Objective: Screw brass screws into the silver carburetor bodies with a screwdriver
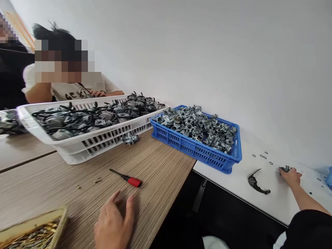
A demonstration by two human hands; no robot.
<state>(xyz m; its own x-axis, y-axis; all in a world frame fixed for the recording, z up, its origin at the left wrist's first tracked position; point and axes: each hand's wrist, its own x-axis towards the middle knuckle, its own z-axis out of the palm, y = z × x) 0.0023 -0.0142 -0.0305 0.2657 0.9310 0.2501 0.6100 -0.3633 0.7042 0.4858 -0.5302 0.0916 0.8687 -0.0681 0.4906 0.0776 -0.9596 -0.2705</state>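
Note:
My left hand (114,221) rests open on the wood-grain table (85,204), just below a red-handled screwdriver (131,181) and touching neither it nor anything else. Far to the right, my right hand (290,175) lies on a white table (272,197), its fingers closed on a small dark metal part (285,168). Several tiny black O-rings (263,156) lie beyond that hand. Left of it sits a black strap-like object (255,184), possibly a wristwatch.
A blue plastic crate (192,147) holds silver carburetors. A white basket (90,140) holds carburetors with black hoses, and one carburetor (130,139) lies beside it. A tray of brass parts (33,231) sits at lower left. A seated co-worker's hands (97,93) show behind the basket.

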